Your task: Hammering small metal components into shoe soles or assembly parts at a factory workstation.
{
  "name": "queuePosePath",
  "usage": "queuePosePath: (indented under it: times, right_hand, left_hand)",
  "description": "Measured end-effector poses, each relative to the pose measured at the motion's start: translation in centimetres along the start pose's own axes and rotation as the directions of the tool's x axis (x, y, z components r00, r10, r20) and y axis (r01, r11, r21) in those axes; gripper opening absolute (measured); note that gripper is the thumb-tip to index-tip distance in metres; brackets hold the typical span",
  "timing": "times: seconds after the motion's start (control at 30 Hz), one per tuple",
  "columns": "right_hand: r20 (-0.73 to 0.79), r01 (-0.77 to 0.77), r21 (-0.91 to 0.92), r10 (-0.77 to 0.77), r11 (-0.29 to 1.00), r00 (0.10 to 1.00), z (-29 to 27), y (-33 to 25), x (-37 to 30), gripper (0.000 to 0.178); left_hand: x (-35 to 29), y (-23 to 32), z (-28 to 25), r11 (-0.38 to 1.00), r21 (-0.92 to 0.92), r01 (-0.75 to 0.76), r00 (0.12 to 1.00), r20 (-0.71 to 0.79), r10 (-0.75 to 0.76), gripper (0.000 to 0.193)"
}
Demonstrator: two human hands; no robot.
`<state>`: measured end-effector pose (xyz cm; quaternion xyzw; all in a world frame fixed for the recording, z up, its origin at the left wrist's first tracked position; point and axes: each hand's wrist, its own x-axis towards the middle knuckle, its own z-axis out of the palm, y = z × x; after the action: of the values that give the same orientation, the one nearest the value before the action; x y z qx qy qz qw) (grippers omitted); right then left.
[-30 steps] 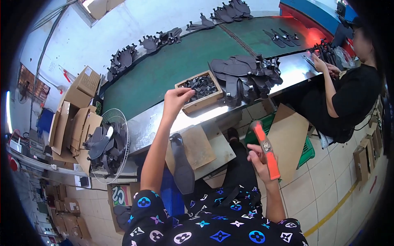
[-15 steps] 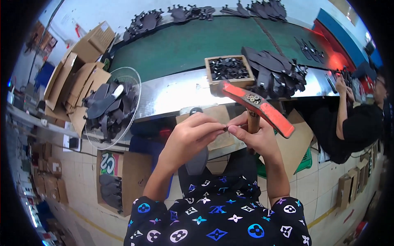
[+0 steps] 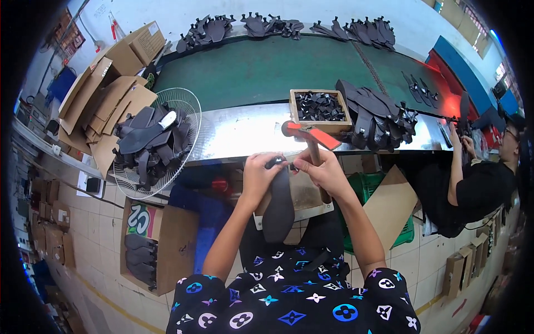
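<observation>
My left hand (image 3: 260,177) is closed round the upper end of a dark grey shoe insole (image 3: 279,211), whose broad end hangs toward my lap. A small shiny dark piece shows at that gripped end. My right hand (image 3: 325,173) is closed round the wooden handle of a hammer (image 3: 313,136) with a red head, held head up. Its thumb and forefinger are pinched close to the insole's end; whatever small dark thing is between them is too small to make out. Under both hands is a light work board (image 3: 311,195) with worn edges.
Past my hands, a wooden box (image 3: 293,114) of small black clips and a heap of dark insoles (image 3: 370,108) stand on the metal ledge before a green conveyor (image 3: 250,72). At left are a wire fan guard (image 3: 198,119) holding insoles and a carton (image 3: 181,245). A co-worker (image 3: 478,178) sits at right.
My left hand has moved from a pinch beside my right fingers to a grip on the insole's end, now lifted into view. The hammer's head has swung left and turned.
</observation>
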<state>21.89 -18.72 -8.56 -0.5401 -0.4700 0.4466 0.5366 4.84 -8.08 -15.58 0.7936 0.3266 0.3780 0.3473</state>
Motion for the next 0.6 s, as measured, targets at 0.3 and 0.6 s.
queuePosePath:
  times: [0.3,0.6]
  right_hand:
    - [-0.016,0.145,-0.249,-0.154,0.958,0.988,0.6,3.3,3.0,0.025]
    - [0.005,0.26,-0.465,-0.291,0.846,0.957,1.3,4.0,2.8,0.021]
  left_hand:
    - [-0.9,-1.0,1.3,0.989,0.144,-0.015,0.997,-0.078,0.027,0.024]
    - [-1.2,-2.2,1.3,0.991,0.136,-0.014,0.999,-0.034,0.018,0.024]
